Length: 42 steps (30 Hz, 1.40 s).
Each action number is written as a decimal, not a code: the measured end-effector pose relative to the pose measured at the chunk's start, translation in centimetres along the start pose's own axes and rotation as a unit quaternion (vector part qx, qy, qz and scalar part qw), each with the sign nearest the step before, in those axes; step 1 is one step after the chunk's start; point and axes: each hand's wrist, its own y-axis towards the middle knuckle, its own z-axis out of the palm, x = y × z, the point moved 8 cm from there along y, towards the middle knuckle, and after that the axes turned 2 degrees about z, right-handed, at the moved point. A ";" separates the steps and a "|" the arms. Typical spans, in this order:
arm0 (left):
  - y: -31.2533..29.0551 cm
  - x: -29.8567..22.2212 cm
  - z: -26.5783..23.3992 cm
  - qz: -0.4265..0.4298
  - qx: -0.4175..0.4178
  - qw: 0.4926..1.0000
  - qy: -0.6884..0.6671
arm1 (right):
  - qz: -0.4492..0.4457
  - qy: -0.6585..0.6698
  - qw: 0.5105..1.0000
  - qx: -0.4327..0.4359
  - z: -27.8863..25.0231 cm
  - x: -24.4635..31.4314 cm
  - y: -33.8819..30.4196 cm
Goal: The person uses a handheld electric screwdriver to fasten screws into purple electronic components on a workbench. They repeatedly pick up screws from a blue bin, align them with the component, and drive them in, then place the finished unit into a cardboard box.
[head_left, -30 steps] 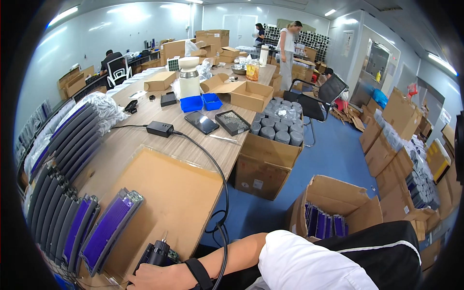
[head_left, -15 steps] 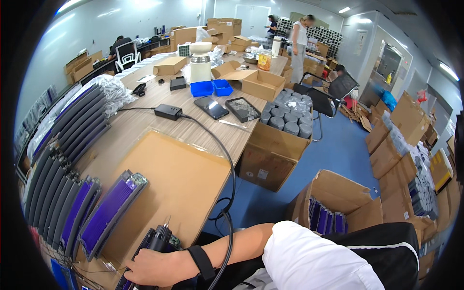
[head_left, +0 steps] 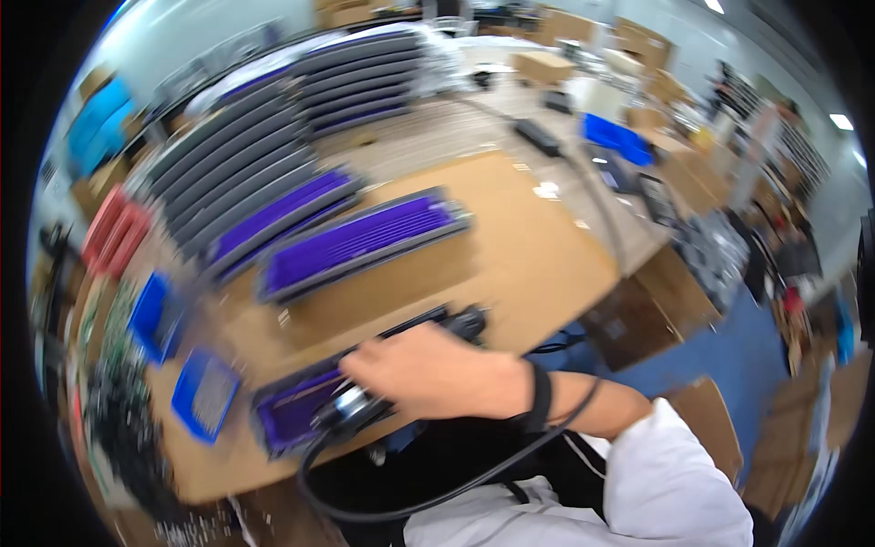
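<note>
My right hand [head_left: 442, 369], blurred, is closed around a black corded electric screwdriver [head_left: 360, 412] with a shiny band. Its thick black cable loops below my forearm. Under the hand lies a long purple panel in a dark frame [head_left: 284, 417], partly covered by hand and tool. A second purple panel in a grey frame [head_left: 365, 244] rests beyond it on the brown cardboard sheet [head_left: 538, 264]. Dark grey panels [head_left: 232, 164] stand in rows farther left, a few showing purple. My left hand is not in view.
Two blue bins [head_left: 208, 397] with small parts sit at the left, near a red tray [head_left: 117, 231] and a black wire bundle [head_left: 128, 428]. A black power adapter [head_left: 536, 137] and another blue bin [head_left: 618, 139] lie at the far right. Cardboard boxes [head_left: 652, 305] stand beside the table.
The view has swung left and now takes in the blue bins and red tray. My right hand, still holding the screwdriver, is now over the near purple panel.
</note>
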 end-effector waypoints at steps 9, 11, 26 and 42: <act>0.8 4.0 6.9 -0.162 0.006 0.969 -0.189 | 0.114 0.056 0.976 -0.177 -9.5 -0.3 1.3; 3.1 4.5 9.1 -0.119 0.041 0.976 -0.176 | 0.161 0.051 0.962 -0.216 -11.5 -1.2 1.0; 8.6 5.6 19.2 -0.030 0.109 0.948 -0.296 | 0.034 0.034 0.979 0.198 0.4 0.9 8.7; 8.8 6.5 20.5 -0.064 0.030 0.949 -0.308 | -0.065 0.200 0.970 0.125 1.6 6.6 12.1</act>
